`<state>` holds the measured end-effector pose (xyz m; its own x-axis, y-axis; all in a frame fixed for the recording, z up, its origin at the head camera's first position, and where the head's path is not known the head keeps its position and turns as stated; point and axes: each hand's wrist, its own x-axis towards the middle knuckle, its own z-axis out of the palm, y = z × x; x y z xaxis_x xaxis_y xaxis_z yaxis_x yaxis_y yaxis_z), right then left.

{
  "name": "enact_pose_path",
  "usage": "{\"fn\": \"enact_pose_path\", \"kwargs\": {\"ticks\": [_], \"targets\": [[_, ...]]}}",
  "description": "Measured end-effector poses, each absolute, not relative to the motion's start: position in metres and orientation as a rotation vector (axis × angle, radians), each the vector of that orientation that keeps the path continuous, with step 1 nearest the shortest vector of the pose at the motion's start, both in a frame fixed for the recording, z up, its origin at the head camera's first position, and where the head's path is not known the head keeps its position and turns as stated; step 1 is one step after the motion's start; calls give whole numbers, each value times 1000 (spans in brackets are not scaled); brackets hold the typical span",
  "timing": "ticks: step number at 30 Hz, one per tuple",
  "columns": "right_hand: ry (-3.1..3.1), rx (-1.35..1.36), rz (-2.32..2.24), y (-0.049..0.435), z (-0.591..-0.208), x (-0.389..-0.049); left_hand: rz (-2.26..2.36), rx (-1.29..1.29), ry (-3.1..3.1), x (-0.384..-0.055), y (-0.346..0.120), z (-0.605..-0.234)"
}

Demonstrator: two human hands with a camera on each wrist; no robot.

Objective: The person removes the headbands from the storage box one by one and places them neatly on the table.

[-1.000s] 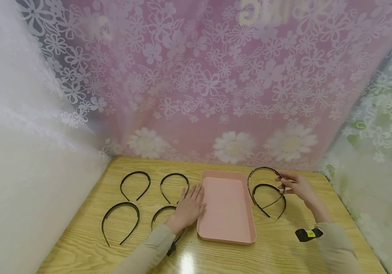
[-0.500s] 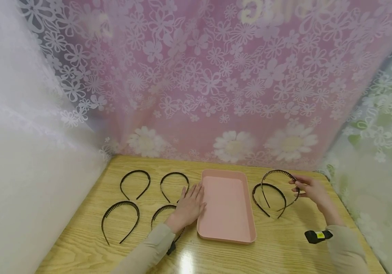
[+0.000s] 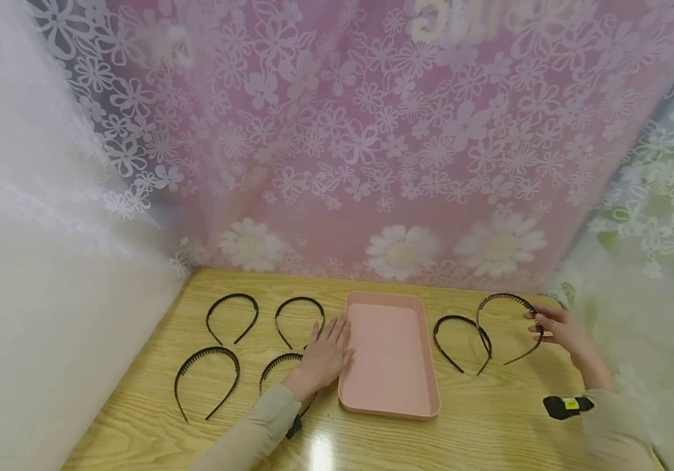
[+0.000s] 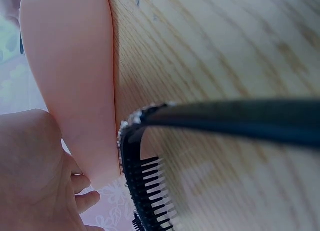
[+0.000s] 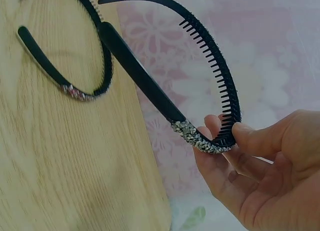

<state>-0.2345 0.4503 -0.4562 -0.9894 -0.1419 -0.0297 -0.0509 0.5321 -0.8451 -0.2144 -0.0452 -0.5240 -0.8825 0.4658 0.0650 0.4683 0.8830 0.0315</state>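
Note:
Between thumb and fingers, my right hand (image 3: 563, 330) pinches a black toothed headband (image 5: 227, 86) by its side, where silvery stones glitter in the right wrist view. That headband is raised over the table's right part. Just left of it another headband (image 3: 457, 318) lies on the wood, its band partly overlapped in the head view. My left hand (image 3: 326, 356) rests with straight fingers against the left edge of the pink tray (image 3: 390, 414). Under the left forearm lies a headband (image 4: 145, 191), partly hidden in the head view.
Left of the tray, more black headbands lie on the table: one at the back left (image 3: 232, 296), one at the front left (image 3: 207, 350) and one near the left fingertips (image 3: 300, 299). A flowered curtain (image 3: 337, 163) hangs behind the table.
My right hand has carried its headband rightward, from above the lying headband to the right of it. The left hand and the tray have stayed put.

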Motion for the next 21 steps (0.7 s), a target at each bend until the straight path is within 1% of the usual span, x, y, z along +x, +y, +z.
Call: {"fn": "enact_pose_path", "kwargs": {"ticks": [21], "targets": [[2744, 23, -1469, 494, -469, -219, -56, -742, -3014, -216, -45, -526]]}}
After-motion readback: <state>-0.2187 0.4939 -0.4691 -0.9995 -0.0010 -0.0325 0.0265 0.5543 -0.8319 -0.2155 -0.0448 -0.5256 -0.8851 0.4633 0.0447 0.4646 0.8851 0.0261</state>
